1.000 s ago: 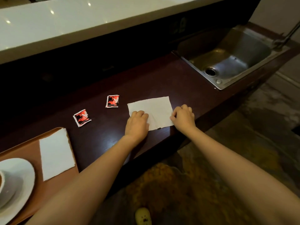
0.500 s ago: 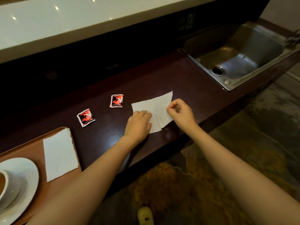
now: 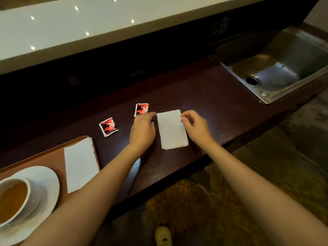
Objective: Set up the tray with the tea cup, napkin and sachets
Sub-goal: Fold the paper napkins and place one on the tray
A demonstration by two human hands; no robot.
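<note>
A white napkin (image 3: 171, 129), folded in half into a narrow rectangle, lies on the dark counter between my hands. My left hand (image 3: 142, 131) rests palm down at its left edge, fingers touching its top left corner. My right hand (image 3: 195, 126) hovers at its right edge with fingers loosely curled, holding nothing. Two red sachets (image 3: 108, 126) (image 3: 141, 109) lie on the counter to the left. The brown tray (image 3: 44, 159) at the lower left holds another folded napkin (image 3: 79, 164) and a white tea cup (image 3: 13, 197) on a saucer (image 3: 48, 190).
A steel sink (image 3: 276, 68) is set into the counter at the right. A white raised counter top (image 3: 71, 27) runs along the back. The dark counter's front edge runs diagonally under my forearms; patterned floor lies below.
My right hand folded the napkin's right half over to the left and let go. The napkin is now half as wide. My left hand shifted to its left edge.
</note>
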